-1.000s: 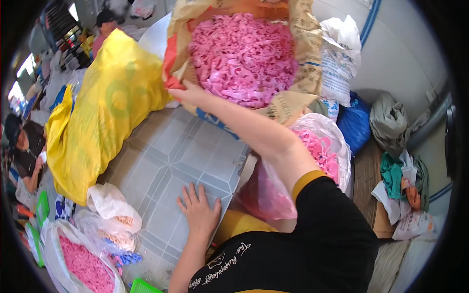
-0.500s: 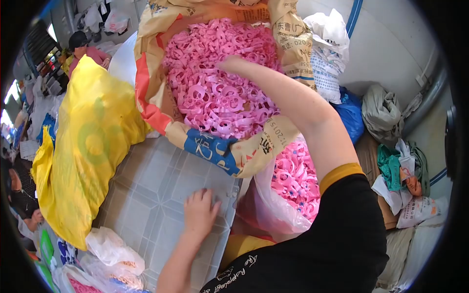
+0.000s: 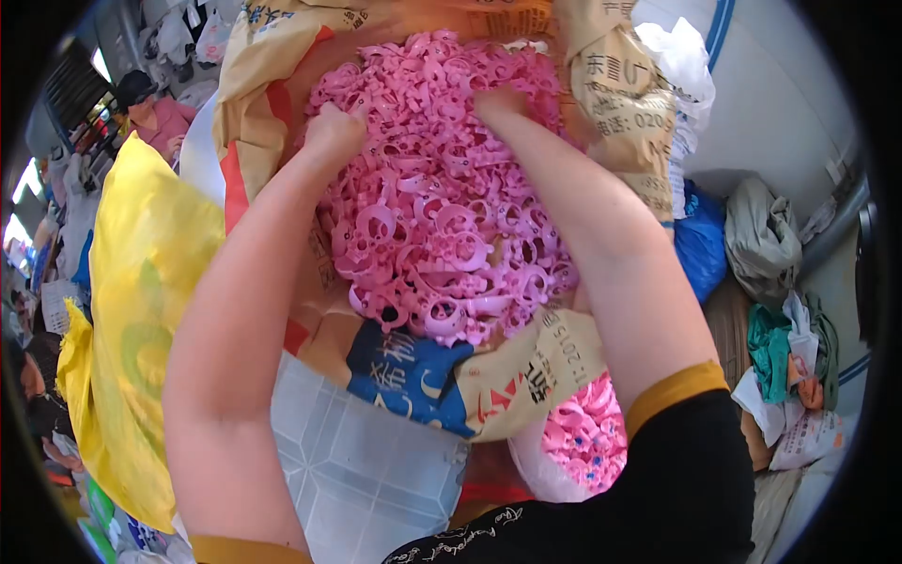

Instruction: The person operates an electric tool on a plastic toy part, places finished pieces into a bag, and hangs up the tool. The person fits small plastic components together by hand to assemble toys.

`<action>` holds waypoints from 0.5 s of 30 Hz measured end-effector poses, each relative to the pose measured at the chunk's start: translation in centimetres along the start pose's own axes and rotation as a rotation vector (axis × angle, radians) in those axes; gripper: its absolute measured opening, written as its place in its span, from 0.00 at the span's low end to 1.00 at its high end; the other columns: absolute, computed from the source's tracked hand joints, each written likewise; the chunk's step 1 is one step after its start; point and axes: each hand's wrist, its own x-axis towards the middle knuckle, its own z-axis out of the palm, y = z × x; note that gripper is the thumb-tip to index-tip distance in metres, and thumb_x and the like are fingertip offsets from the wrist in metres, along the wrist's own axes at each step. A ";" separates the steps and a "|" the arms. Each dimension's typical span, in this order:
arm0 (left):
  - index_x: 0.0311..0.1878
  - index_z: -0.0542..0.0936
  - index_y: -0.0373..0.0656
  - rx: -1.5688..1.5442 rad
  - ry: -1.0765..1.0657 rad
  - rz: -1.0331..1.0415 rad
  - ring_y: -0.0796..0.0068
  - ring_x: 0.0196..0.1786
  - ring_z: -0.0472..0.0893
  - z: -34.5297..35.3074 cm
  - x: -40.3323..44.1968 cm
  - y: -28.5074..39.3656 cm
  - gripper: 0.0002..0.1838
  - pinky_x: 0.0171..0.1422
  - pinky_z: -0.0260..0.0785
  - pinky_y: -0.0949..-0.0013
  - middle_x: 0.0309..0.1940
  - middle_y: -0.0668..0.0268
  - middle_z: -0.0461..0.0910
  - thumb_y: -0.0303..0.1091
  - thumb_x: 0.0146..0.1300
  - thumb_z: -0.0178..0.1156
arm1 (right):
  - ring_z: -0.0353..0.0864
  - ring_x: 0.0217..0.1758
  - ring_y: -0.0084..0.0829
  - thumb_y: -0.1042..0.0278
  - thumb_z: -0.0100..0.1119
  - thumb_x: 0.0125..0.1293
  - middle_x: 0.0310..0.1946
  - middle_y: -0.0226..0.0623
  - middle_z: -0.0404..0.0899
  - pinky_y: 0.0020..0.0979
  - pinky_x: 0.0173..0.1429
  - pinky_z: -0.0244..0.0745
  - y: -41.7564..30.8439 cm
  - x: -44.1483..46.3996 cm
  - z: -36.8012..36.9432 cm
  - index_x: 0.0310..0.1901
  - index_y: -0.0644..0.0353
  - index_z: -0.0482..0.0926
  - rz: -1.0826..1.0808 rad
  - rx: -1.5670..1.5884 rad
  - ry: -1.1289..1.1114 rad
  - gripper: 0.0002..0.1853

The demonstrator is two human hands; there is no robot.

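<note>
A large brown paper sack (image 3: 620,113) with printed lettering stands open in front of me, heaped with small pink plastic parts (image 3: 442,207), many of them ring-shaped. At the heap's upper left, my left hand (image 3: 335,133) has its fingers curled against some of the parts. My right hand (image 3: 503,103) reaches into the upper right of the heap. Its fingers are sunk among the parts and blurred, so their grip is hidden.
A grey plastic surface (image 3: 366,470) lies below the sack, and a clear bag (image 3: 540,461) of pink parts sits beside it. On the left are a full yellow sack (image 3: 141,310) and a person (image 3: 155,117) farther back. Blue and grey bags (image 3: 761,235) lie right.
My left hand has left the grey surface and moved up into the pink parts. My right hand has shifted right within the heap. The view has moved closer over the sack.
</note>
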 end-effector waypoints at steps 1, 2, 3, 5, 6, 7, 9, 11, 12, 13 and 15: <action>0.67 0.68 0.35 0.033 -0.012 0.002 0.40 0.57 0.80 1.0 2.2 -1.7 0.34 0.61 0.73 0.46 0.55 0.38 0.78 0.46 0.65 0.60 | 0.57 0.77 0.60 0.34 0.65 0.57 0.73 0.68 0.55 0.50 0.79 0.53 1.1 3.1 0.8 0.76 0.61 0.55 0.016 0.037 0.019 0.53; 0.68 0.68 0.36 0.066 -0.024 0.005 0.42 0.56 0.81 2.0 4.3 -3.4 0.35 0.60 0.74 0.47 0.54 0.39 0.80 0.50 0.65 0.59 | 0.56 0.77 0.60 0.31 0.66 0.55 0.73 0.68 0.54 0.50 0.79 0.53 2.6 6.8 1.9 0.76 0.61 0.54 0.034 0.074 0.041 0.57; 0.68 0.69 0.38 0.004 0.006 -0.002 0.45 0.54 0.82 4.5 6.8 -6.8 0.35 0.60 0.74 0.48 0.53 0.42 0.81 0.55 0.66 0.55 | 0.59 0.76 0.59 0.29 0.66 0.54 0.73 0.67 0.57 0.48 0.78 0.56 3.8 7.9 2.3 0.76 0.63 0.54 0.021 0.052 0.050 0.58; 0.69 0.71 0.41 -0.165 -0.036 -0.071 0.50 0.53 0.82 8.6 9.1 -11.1 0.38 0.60 0.73 0.50 0.53 0.44 0.82 0.62 0.68 0.51 | 0.66 0.73 0.54 0.26 0.64 0.54 0.70 0.64 0.64 0.44 0.74 0.64 5.8 7.8 2.3 0.74 0.68 0.57 -0.040 -0.051 0.050 0.59; 0.69 0.72 0.42 -0.269 -0.095 -0.139 0.52 0.54 0.82 10.0 9.3 -12.2 0.39 0.60 0.73 0.51 0.53 0.45 0.81 0.65 0.69 0.50 | 0.71 0.71 0.51 0.26 0.63 0.55 0.68 0.62 0.69 0.42 0.71 0.69 6.8 7.2 2.4 0.72 0.72 0.60 -0.092 -0.136 0.035 0.58; 0.69 0.72 0.42 -0.417 -0.232 -0.263 0.53 0.55 0.82 9.5 8.4 -12.0 0.39 0.61 0.72 0.51 0.55 0.44 0.80 0.66 0.68 0.50 | 0.67 0.73 0.50 0.23 0.62 0.54 0.70 0.61 0.65 0.43 0.73 0.66 8.0 8.6 3.8 0.74 0.69 0.59 -0.134 -0.143 -0.094 0.60; 0.68 0.72 0.42 -0.518 -0.290 -0.362 0.56 0.60 0.79 8.9 6.5 -10.8 0.41 0.64 0.70 0.53 0.59 0.45 0.77 0.67 0.63 0.55 | 0.62 0.76 0.50 0.19 0.59 0.53 0.74 0.58 0.60 0.48 0.74 0.61 8.8 8.9 5.3 0.75 0.65 0.58 -0.170 -0.084 -0.323 0.61; 0.66 0.74 0.43 -0.400 -0.082 -0.243 0.57 0.63 0.76 10.9 6.1 -10.6 0.45 0.68 0.68 0.59 0.62 0.49 0.75 0.70 0.54 0.62 | 0.59 0.78 0.50 0.16 0.57 0.52 0.76 0.54 0.56 0.53 0.75 0.58 7.3 5.5 4.2 0.76 0.61 0.59 -0.157 0.035 -0.505 0.62; 0.64 0.75 0.44 -0.339 0.053 -0.142 0.56 0.62 0.75 11.8 6.4 -10.4 0.47 0.69 0.67 0.62 0.62 0.50 0.75 0.72 0.50 0.64 | 0.58 0.79 0.50 0.15 0.55 0.52 0.77 0.52 0.55 0.56 0.76 0.56 6.5 3.7 3.3 0.76 0.59 0.59 -0.152 0.089 -0.589 0.62; 0.65 0.75 0.43 -0.292 -0.080 -0.092 0.55 0.66 0.73 10.6 5.8 -9.4 0.48 0.71 0.65 0.62 0.65 0.50 0.73 0.71 0.49 0.65 | 0.56 0.79 0.50 0.13 0.54 0.51 0.79 0.50 0.53 0.58 0.76 0.54 5.8 2.2 2.5 0.77 0.57 0.59 -0.149 0.145 -0.670 0.62; 0.67 0.75 0.43 -0.183 -0.343 0.018 0.54 0.72 0.69 7.1 3.3 -7.1 0.49 0.74 0.63 0.62 0.70 0.48 0.69 0.69 0.47 0.67 | 0.56 0.79 0.50 0.14 0.56 0.51 0.79 0.50 0.51 0.61 0.75 0.55 5.8 -1.3 2.0 0.77 0.56 0.57 -0.090 0.209 -0.658 0.62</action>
